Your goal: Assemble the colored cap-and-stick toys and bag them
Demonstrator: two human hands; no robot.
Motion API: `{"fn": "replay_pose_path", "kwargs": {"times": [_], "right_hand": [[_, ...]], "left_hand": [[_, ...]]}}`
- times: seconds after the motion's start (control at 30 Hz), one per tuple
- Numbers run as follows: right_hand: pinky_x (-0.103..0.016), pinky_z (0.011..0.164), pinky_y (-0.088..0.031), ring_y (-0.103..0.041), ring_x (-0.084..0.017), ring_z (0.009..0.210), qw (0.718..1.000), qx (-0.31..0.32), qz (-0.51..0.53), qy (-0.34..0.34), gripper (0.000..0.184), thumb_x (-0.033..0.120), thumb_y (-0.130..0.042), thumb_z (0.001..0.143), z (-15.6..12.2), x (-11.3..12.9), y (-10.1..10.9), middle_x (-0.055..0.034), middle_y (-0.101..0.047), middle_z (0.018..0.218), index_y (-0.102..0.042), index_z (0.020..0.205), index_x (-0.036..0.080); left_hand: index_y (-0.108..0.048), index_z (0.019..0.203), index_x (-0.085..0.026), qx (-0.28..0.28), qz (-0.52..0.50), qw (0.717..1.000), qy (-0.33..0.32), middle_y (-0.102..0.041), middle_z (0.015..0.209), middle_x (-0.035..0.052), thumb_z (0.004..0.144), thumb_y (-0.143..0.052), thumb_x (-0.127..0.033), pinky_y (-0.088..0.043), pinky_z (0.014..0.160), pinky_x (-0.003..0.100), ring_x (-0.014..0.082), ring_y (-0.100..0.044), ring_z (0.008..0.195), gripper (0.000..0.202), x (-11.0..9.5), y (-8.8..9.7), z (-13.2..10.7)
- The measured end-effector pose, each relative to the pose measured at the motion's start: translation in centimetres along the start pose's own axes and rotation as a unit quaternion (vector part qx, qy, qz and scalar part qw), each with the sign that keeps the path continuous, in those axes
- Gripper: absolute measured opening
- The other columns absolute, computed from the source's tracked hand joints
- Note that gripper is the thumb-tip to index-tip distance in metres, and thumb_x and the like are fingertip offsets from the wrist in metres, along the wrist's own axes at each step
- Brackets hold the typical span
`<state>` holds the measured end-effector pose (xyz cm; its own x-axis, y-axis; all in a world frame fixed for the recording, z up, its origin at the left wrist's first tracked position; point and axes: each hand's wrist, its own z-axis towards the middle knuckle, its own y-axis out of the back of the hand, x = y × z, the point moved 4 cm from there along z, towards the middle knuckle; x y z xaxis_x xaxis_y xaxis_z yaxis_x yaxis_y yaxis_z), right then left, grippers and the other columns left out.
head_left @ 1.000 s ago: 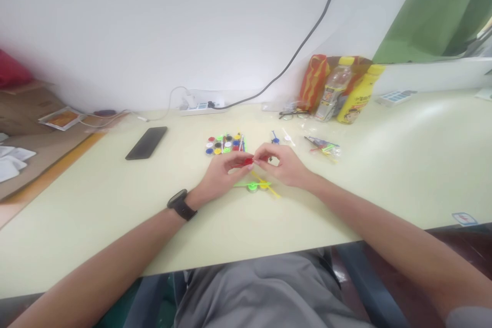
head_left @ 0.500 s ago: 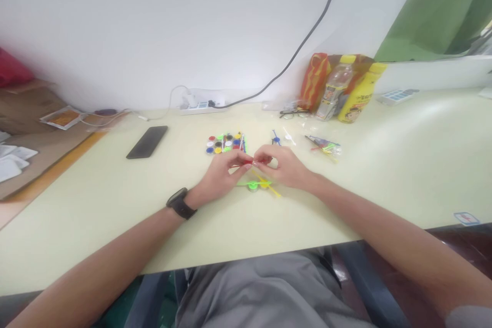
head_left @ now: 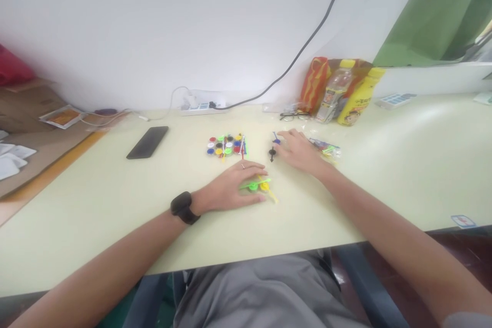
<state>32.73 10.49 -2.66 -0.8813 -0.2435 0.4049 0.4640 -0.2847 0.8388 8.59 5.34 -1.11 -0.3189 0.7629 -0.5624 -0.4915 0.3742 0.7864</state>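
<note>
My left hand (head_left: 234, 184) lies flat on the pale table (head_left: 115, 200), fingers stretched out. Its fingertips rest on a small assembly of green and yellow discs and sticks (head_left: 258, 185). My right hand (head_left: 298, 151) reaches further back, fingers spread. Its fingertips are close to a small blue piece (head_left: 275, 139) and a black piece (head_left: 272, 154). I cannot see anything held in either hand. A cluster of coloured round pieces and sticks (head_left: 225, 144) lies behind the left hand. The red piece is out of sight.
A black phone (head_left: 147, 142) lies at the left. A clear bag of coloured sticks (head_left: 327, 148) sits by my right wrist. Glasses (head_left: 294, 114), two bottles (head_left: 330, 92) and a power strip (head_left: 202, 107) stand along the wall.
Both hands were pinched together on a small red piece above the assembly. They have parted: the left dropped flat onto the assembly, the right moved back and right toward the blue and black pieces.
</note>
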Motion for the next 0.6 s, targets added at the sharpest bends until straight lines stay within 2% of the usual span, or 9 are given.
{"fn": "replay_pose_path", "kwargs": {"times": [0.17, 0.3, 0.4, 0.53, 0.6], "right_hand": [[-0.046, 0.103, -0.047, -0.063, -0.031, 0.111, 0.997, 0.039, 0.027, 0.054, 0.020, 0.032, -0.063, 0.096, 0.3, 0.3, -0.8, -0.0127, -0.070, 0.111, -0.076, 0.109, 0.022], [-0.042, 0.098, -0.048, -0.065, -0.028, 0.106, 0.995, 0.035, 0.059, 0.075, 0.014, 0.030, -0.064, 0.094, 0.2, 0.7, -0.8, -0.0104, -0.072, 0.109, -0.074, 0.101, 0.021], [-0.038, 0.086, -0.048, -0.066, -0.025, 0.096, 0.996, 0.024, 0.067, 0.059, 0.010, 0.030, -0.065, 0.093, 0.1, 1.0, -0.4, -0.0080, -0.073, 0.101, -0.070, 0.091, 0.022], [-0.033, 0.068, -0.041, -0.061, -0.019, 0.070, 0.994, 0.045, 0.090, 0.036, 0.024, 0.034, -0.063, 0.095, 0.3, 1.2, -0.1, -0.0019, -0.070, 0.076, -0.061, 0.074, 0.022], [-0.032, 0.066, -0.040, -0.059, -0.018, 0.069, 0.993, 0.040, 0.097, 0.049, 0.026, 0.034, -0.063, 0.095, 0.4, 1.3, 0.1, -0.0013, -0.068, 0.074, -0.058, 0.073, 0.022]], "left_hand": [[-0.075, 0.110, -0.025, -0.008, -0.004, 1.000, -0.006, -0.072, 0.124, 0.0103, 0.098, -0.071, -0.044, -0.053, 0.106, 0.043, 0.0272, -0.065, 0.118, 0.023, 0.3, 0.0, 0.2], [-0.074, 0.112, -0.024, -0.025, -0.004, 1.000, -0.008, -0.074, 0.116, 0.0093, 0.096, -0.073, -0.038, -0.055, 0.101, 0.042, 0.0261, -0.068, 0.109, 0.021, 0.6, 0.1, 0.3], [-0.073, 0.115, -0.024, -0.024, -0.018, 1.000, -0.007, -0.073, 0.117, 0.0096, 0.097, -0.071, -0.036, -0.056, 0.098, 0.040, 0.0257, -0.069, 0.108, 0.022, 0.5, 0.1, 0.2], [-0.072, 0.119, -0.024, -0.030, -0.021, 0.999, -0.014, -0.072, 0.121, 0.0101, 0.097, -0.071, -0.033, -0.056, 0.101, 0.041, 0.0257, -0.069, 0.111, 0.024, 0.4, 0.1, 0.1], [-0.071, 0.122, -0.025, -0.039, -0.011, 0.999, -0.017, -0.070, 0.126, 0.0102, 0.096, -0.072, -0.033, -0.056, 0.104, 0.042, 0.0267, -0.066, 0.118, 0.026, 0.4, 0.2, 0.1]]}}
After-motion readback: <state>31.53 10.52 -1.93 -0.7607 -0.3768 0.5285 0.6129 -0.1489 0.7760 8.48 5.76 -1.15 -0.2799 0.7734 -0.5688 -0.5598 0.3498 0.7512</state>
